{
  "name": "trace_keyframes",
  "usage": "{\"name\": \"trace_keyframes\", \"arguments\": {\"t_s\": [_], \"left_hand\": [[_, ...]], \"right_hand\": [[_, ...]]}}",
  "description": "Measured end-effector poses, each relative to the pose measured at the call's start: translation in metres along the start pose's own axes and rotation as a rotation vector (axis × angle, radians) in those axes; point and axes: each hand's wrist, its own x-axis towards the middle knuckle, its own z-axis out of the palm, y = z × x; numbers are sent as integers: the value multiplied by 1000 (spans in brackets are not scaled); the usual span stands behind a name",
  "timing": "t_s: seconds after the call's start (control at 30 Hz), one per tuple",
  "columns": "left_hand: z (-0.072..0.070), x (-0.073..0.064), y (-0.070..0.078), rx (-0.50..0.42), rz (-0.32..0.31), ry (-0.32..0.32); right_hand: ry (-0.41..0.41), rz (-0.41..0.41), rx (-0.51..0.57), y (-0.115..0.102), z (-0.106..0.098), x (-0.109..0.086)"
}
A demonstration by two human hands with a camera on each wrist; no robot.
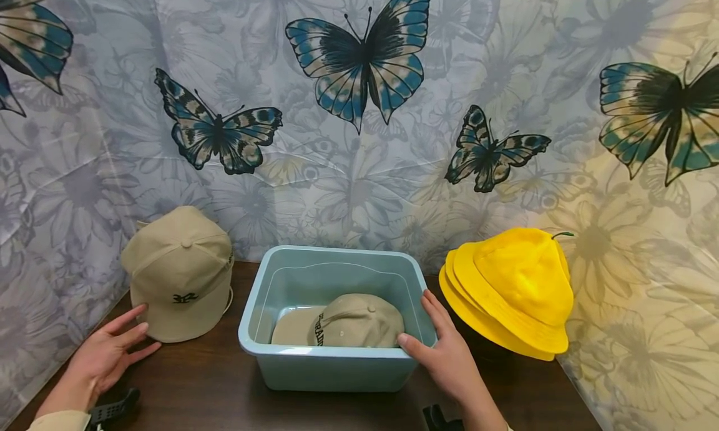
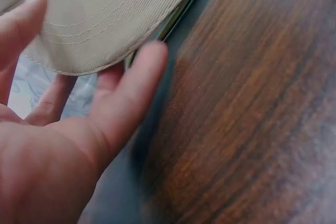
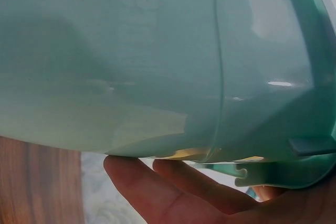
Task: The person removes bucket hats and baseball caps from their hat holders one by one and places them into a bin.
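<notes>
Butterfly backdrop (image 1: 359,200), left fingers (image 1: 132,335) spread at khaki cap (image 1: 181,262), right fingers (image 1: 438,310) gripping bin (image 1: 331,372), inner cap (image 1: 365,322) lettered "RAD" (partly legible)

Beige caps (image 1: 181,262), pale blue-green bin (image 1: 337,372), yellow hats (image 1: 511,287), butterfly-patterned cloth (image 1: 359,188)

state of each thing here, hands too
Bin: upright, open-topped
Cap in bin: crown up, brim pointing left
Left beige cap: outside bin, crown up
Yellow hats: nested together, tilted
Left hand: fingers spread at left cap's brim
Right hand: holds the bin's right side
Butterfly cloth: hung up, creased
</notes>
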Motion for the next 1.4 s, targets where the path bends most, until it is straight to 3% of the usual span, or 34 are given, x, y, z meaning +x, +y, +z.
{"name": "trace_keyframes", "arguments": {"t_s": [0.23,0.47,0.77,0.97,1.1,1.23,1.4], "left_hand": [[3,-7,-3,-75,39,-12],[0,-14,-11,-181,154,-50],[-5,-21,-12,-361,296,-245],[-5,-22,-12,-554,380,-458],[-2,-23,-8,-708,397,-585],[2,-24,-3,-834,397,-671],[3,-25,2,-909,392,-707]], "right_hand": [[-1,-2,8,-1,0,0],[1,-16,7,0,0,-1],[-1,-11,1,0,0,0],[-2,-9,-7,1,0,0],[0,-9,-14,1,0,0],[-2,-9,-14,2,0,0],[-1,-8,-11,2,1,0]]}}
